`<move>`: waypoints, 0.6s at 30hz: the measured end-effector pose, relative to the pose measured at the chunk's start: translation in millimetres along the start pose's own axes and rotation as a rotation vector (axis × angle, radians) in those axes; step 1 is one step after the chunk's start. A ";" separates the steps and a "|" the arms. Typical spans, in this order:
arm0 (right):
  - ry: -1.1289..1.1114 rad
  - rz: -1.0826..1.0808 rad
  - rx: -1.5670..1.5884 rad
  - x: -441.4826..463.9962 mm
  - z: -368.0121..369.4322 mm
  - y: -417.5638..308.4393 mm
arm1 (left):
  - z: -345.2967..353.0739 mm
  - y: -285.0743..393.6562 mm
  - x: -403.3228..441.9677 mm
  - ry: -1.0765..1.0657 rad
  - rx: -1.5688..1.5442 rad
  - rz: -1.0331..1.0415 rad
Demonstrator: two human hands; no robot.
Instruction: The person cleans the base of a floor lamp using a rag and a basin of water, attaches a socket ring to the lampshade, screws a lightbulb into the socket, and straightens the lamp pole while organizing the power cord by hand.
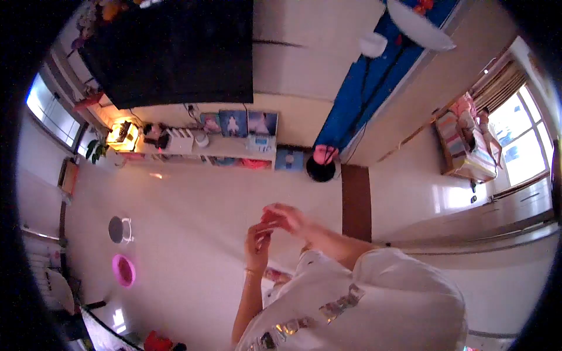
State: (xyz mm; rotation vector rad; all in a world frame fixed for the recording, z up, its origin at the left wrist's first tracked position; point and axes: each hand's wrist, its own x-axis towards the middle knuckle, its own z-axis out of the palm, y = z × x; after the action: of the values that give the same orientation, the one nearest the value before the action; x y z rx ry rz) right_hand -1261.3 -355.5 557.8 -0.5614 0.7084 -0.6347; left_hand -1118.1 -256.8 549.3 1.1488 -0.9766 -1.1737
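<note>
My two hands meet in front of my white shirt [404,292], above the pale floor. My left hand [257,238] is raised with its fingers bent and pressed together close to the other palm. My right hand [287,218] lies across from it, blurred, with its fingers curled. Between them shows a small red thing [270,216], mostly covered by the fingers; its kind cannot be made out. Whether both hands grip it or one only touches it is hard to see. Metallic-looking patches [342,303] run along the shirt front.
A low shelf unit [234,146] with pictures and a lit lamp [123,136] stands along the wall below a large black screen [175,52]. A stool [120,230] and a pink basin [124,271] are on the floor at left. At right, a person [487,131] is near a striped sofa [459,146].
</note>
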 end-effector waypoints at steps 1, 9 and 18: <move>-0.020 -0.017 -0.008 2.5 19.5 3.4 | -12.8 10.7 -5.5 0.010 0.014 0.027; -0.231 0.047 -0.056 30.8 168.8 27.6 | -121.6 89.2 -40.5 0.176 -0.012 0.123; -0.585 0.231 -0.137 138.7 333.3 88.4 | -286.9 133.6 -59.2 0.538 -0.336 0.158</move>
State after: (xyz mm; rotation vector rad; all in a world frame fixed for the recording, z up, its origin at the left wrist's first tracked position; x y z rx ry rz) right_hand -905.1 -308.1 653.0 -0.7370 0.2566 -0.1851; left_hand -824.8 -153.8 632.9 1.0163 -0.4287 -0.7994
